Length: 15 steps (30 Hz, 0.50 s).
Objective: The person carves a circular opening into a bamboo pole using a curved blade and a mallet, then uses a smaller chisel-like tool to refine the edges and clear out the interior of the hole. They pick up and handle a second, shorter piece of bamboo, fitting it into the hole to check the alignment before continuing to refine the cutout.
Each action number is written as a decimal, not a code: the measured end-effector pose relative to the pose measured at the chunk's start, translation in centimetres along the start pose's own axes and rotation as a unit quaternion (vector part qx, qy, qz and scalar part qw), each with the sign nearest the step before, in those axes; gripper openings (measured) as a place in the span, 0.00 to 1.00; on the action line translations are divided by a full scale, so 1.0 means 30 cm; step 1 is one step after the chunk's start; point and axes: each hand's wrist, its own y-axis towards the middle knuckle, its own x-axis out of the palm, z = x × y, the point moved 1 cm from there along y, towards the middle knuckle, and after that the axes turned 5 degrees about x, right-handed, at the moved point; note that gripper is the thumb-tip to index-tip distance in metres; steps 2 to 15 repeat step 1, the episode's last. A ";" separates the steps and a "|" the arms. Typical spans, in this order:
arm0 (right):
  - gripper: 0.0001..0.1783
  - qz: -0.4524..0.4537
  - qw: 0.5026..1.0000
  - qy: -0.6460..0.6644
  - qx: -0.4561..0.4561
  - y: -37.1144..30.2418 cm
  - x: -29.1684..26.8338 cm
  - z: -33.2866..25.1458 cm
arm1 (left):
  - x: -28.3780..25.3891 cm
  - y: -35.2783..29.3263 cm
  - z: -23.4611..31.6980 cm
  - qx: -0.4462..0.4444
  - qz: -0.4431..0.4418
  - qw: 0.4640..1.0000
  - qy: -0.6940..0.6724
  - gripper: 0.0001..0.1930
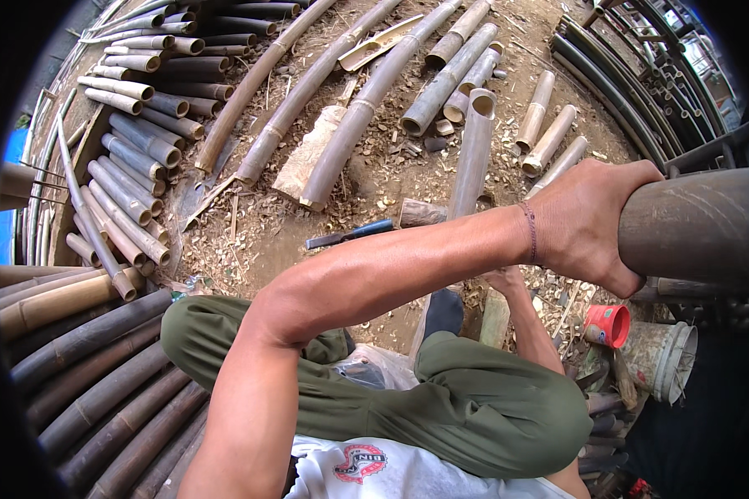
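Observation:
My left arm reaches across to the right, and my left hand (pixel 595 220) is wrapped round the end of a thick, dark bamboo pole (pixel 695 229). Lower down, partly behind my left forearm, is my right hand (pixel 506 279); its fingers are mostly hidden, so I cannot tell whether it holds anything. A greenish bamboo piece (pixel 495 320) lies just below it. Beyond my forearm is a pale bamboo tube (pixel 472 158) with an open end, beside a short wood block (pixel 422 213). On the ground left of the block lies a flat-bladed tool (pixel 349 234) with a blue handle.
Long bamboo poles (pixel 374 108) and cut tubes lie ahead on chip-strewn ground. Stacks of cut bamboo (pixel 133 158) and dark poles (pixel 100 399) fill the left. A red cup (pixel 607 326) and a dirty white bucket (pixel 653 358) are at the right. More poles (pixel 616 91) stand far right.

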 end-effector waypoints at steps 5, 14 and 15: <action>0.46 0.014 0.999 -0.029 -0.021 0.024 -0.013 0.041 | 0.011 0.002 -0.001 0.019 0.003 1.000 0.000 0.36; 0.46 0.014 0.999 -0.029 -0.021 0.024 -0.013 0.041 | 0.011 0.002 -0.001 0.019 0.003 1.000 0.000 0.36; 0.46 0.014 0.999 -0.029 -0.021 0.024 -0.013 0.041 | 0.011 0.002 -0.001 0.019 0.003 1.000 0.000 0.36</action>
